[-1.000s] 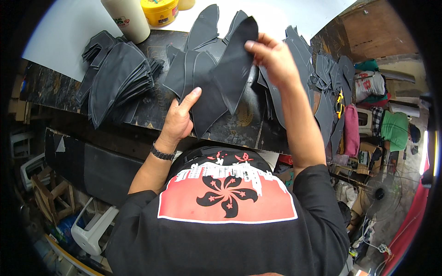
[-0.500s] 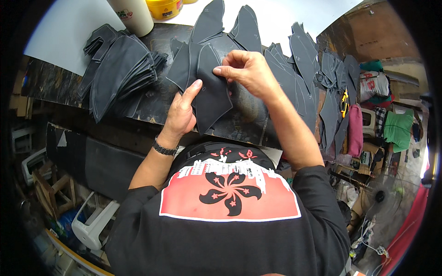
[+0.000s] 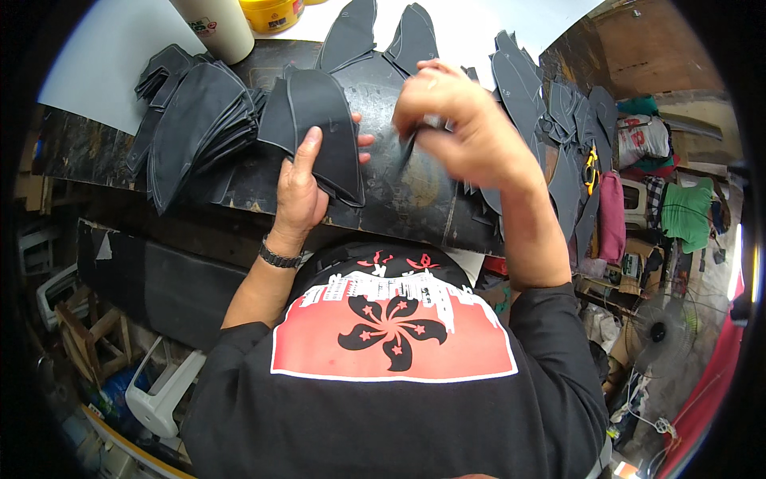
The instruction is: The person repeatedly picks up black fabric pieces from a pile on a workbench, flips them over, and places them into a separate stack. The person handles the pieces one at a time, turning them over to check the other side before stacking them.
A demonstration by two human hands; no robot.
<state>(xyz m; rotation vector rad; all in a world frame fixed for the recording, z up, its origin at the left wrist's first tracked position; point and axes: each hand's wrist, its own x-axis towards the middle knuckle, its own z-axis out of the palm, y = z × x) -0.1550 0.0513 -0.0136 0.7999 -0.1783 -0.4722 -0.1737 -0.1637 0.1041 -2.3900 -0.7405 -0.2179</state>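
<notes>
My left hand [image 3: 299, 191] holds a curved black cut piece [image 3: 323, 132] against the dark workbench [image 3: 415, 199], thumb on top and fingers under its right edge. My right hand [image 3: 467, 136] hovers just right of that piece, blurred by motion. Its fingers are pinched together, and a thin dark strip [image 3: 408, 150] hangs from them; what it is cannot be made out. Two pointed black pieces [image 3: 383, 36] lie flat behind both hands.
A fanned stack of black pieces [image 3: 191, 128] sits at the left. A white cylinder [image 3: 215, 28] and a yellow tub [image 3: 271, 12] stand at the back. More black pieces [image 3: 542, 104] and yellow-handled scissors [image 3: 590, 168] lie at the right. Clutter and a fan [image 3: 658, 331] fill the floor.
My right hand brought a black piece down from the far side onto the one under my left hand, then let go of its top edge and moved right. My left hand now grips the piece.
</notes>
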